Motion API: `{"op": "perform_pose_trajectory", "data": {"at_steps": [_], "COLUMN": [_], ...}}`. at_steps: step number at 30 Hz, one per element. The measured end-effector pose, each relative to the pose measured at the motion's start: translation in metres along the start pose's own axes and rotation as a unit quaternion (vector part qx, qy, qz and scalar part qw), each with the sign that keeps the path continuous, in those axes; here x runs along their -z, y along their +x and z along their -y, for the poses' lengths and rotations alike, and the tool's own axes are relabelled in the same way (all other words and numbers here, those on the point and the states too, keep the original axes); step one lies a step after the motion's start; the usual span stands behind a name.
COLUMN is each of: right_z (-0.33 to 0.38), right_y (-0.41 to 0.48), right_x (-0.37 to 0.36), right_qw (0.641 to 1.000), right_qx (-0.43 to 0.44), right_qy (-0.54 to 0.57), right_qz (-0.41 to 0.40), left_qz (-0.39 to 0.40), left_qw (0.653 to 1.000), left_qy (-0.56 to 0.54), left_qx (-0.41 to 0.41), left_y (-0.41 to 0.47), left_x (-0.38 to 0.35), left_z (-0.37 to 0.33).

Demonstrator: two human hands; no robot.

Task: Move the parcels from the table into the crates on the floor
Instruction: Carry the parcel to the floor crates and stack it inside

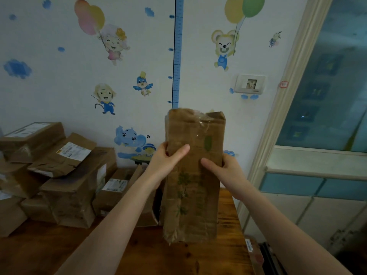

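A tall, worn cardboard parcel (pixel 193 175) with faded green print stands upright above the wooden table (pixel 139 253), held between both hands. My left hand (pixel 165 161) grips its left edge, thumb across the front. My right hand (pixel 226 171) clasps its right edge, thumb on the front face. Several more brown parcels (pixel 65 175) with white shipping labels are piled on the table's left side against the wall. No crate is clearly visible in this view.
The wall behind carries cartoon stickers and a socket (pixel 250 84). A glazed door or cabinet (pixel 325 116) stands on the right. A labelled box edge (pixel 252 249) and dark items show beyond the table's right edge, low down.
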State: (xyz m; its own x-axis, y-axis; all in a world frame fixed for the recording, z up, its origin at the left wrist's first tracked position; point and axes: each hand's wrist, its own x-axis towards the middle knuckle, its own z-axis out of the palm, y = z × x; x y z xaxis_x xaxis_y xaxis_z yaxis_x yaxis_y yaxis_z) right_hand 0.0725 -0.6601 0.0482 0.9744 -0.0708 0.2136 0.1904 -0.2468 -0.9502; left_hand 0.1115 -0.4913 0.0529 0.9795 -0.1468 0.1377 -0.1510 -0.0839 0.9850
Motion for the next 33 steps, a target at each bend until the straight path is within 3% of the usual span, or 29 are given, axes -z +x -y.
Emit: {"op": "perform_pose_trajectory", "data": {"at_steps": [3,9,14,17,21,25,29,33], "right_z": [0.003,0.001,0.013,0.012,0.004,0.013,0.016,0.009], "right_y": [0.0,0.0,0.002,0.004,-0.002,-0.002,-0.001,-0.005], "right_x": [0.0,-0.008,-0.002,-0.002,-0.005,-0.002,0.0,-0.004], "right_qw": [1.0,0.995,0.997,0.995,0.994,0.998,0.999,0.999], "right_qx": [-0.008,0.054,0.048,0.069,0.074,0.005,-0.001,0.0], "right_qy": [0.006,-0.073,0.034,-0.007,-0.05,0.058,0.032,-0.019], "right_qz": [0.019,-0.034,-0.046,-0.075,-0.056,-0.003,-0.032,-0.036], "left_qz": [-0.004,-0.031,-0.011,0.007,-0.052,-0.039,0.01,0.007], "left_qw": [0.998,0.993,0.991,0.994,0.989,0.982,0.994,0.992], "left_qy": [0.048,0.087,0.086,0.057,0.076,0.12,0.049,-0.11], "left_qx": [-0.031,-0.075,-0.101,-0.095,-0.117,-0.142,-0.102,0.054], "left_y": [0.001,0.003,-0.003,-0.004,-0.002,0.0,-0.006,0.0], "left_x": [0.0,-0.002,-0.001,-0.002,-0.002,0.001,0.002,0.004], "left_z": [0.002,0.012,0.015,0.007,-0.004,0.0,0.002,-0.008]}}
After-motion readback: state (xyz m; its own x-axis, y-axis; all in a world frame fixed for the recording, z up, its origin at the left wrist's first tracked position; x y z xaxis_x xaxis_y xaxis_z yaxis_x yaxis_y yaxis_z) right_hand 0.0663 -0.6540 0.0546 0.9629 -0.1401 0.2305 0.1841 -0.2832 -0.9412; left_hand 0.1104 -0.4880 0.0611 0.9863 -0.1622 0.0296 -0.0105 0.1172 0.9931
